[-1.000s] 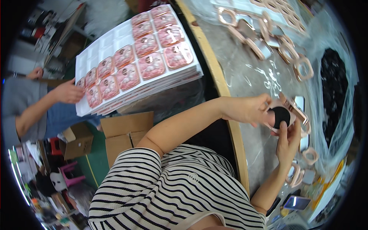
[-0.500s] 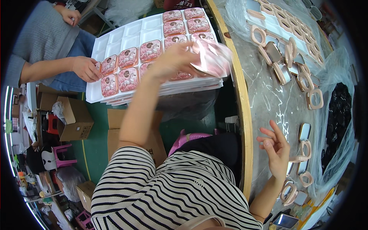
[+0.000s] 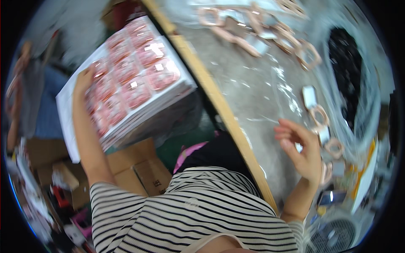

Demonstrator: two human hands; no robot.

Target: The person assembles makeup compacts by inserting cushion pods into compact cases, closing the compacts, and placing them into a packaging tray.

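Observation:
My left hand (image 3: 84, 81) reaches over a white tray (image 3: 67, 110) at the left, its fingers closed at the edge of a square pink case (image 3: 99, 67). Blur and the hand itself hide part of the grip. Rows of similar glossy pink cases (image 3: 136, 90) fill the tray's slots beside it. My right hand (image 3: 301, 149) is raised over the grey table (image 3: 236, 101), fingers apart and holding nothing. Near it lie rose-gold compacts (image 3: 319, 115), some showing a mirror and some a round opening.
Under the top tray is a stack of trays (image 3: 156, 110). A wooden edge (image 3: 219, 101) borders the table. More rose-gold frames (image 3: 310, 55) lie farther off. Clear plastic surrounds a black bag (image 3: 345, 76). Cardboard boxes (image 3: 141, 168) stand below; a co-worker's arm (image 3: 16, 101) is at far left.
My left hand has moved left across the tray from its near right corner, where it carried a pink case. The view has turned. The co-worker's hand has left the tray.

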